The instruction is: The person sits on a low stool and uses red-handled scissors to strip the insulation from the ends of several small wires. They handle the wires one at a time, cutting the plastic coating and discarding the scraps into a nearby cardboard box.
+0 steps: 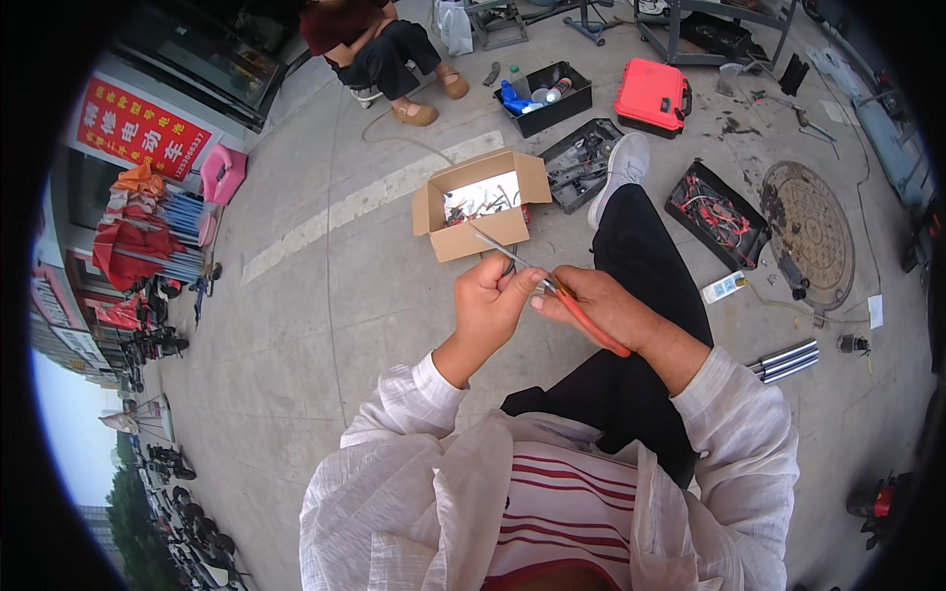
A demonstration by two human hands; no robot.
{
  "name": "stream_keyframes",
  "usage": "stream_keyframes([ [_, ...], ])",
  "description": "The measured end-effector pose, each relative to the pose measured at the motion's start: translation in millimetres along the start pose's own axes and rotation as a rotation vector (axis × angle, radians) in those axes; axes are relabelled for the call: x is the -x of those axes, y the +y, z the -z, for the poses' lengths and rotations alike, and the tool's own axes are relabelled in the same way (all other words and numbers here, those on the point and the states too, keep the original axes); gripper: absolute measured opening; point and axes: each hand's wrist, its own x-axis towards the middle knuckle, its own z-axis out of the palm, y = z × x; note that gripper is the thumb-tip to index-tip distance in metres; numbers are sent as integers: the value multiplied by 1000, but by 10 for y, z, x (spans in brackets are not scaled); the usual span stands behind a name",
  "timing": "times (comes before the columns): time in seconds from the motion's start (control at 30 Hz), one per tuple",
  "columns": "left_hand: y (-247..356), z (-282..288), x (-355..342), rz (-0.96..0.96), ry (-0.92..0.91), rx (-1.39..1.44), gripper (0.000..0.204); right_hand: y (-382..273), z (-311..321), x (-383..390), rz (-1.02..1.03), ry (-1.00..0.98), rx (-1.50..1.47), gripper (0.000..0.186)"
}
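the right hand [598,300] grips a red-handled tool [594,328]; just left of that grip, the left hand [487,304] pinches a thin grey strip [500,245] near the tool's head, a cardboard box [455,242] beyond.

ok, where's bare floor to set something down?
Widest: concrete left of the open cardboard box, over to the parked two-wheelers. Smaller: just below the silver tubes, beside the right sleeve. Crowded: right of the box, around the red hard case, wire-filled black tray.
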Motion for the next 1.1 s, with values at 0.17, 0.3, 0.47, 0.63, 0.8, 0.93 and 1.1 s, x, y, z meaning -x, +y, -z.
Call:
stream_keyframes([
  [0.17,17,-3,-21,-5,-18,-53,44,88,-22,-32,17,-17,-25,53],
  [0.3,94,-39,-81,15,-68,-64,35,46,-46,-10,-13,-8,-89,56],
  [0.47,231,41,-75,11,-146,-177,28,-6,-12,29,11,82,170,61],
  [0.63,202,99,-39,9,-161,-182,27,-113,2,64,4,107,281,61],
  [0.8,144,123,-49,-54,-159,-170,28,-135,-6,111,5,77,243,60],
  [0.93,97,76,-37,-93,-96,-122,32,-95,-14,107,1,64,216,59],
  [1.1,47,50,-24,-100,-86,-86,39,-14,-63,98,25,59,137,58],
])
